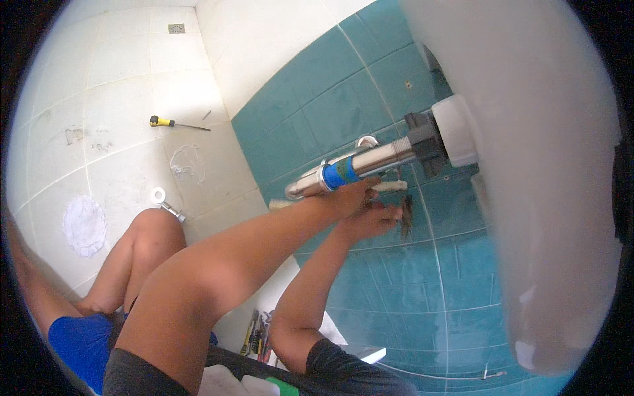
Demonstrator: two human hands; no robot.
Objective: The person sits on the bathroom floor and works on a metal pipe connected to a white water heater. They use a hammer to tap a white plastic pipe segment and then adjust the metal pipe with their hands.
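Under a pale sink basin (555, 165), a chrome drain pipe (383, 158) with a blue band (340, 171) joins a black nut (426, 144) and a white fitting (456, 129). Just below the pipe, close to the teal wall, my left hand (354, 198) has its fingers curled beside a small pale fitting (391, 186); the pipe hides part of it. My right hand (373, 221) is right below it, fingers bent together towards a blurred brown shape (406, 218) at the wall. What either hand grips is too small and smeared to name.
A yellow-and-black screwdriver (175, 123) lies on the tiled floor. By my knee are a white ring (157, 195) and a small chrome part (173, 211); a white round cloth (84, 226) lies further left. Several hand tools (257, 336) stand near my right elbow.
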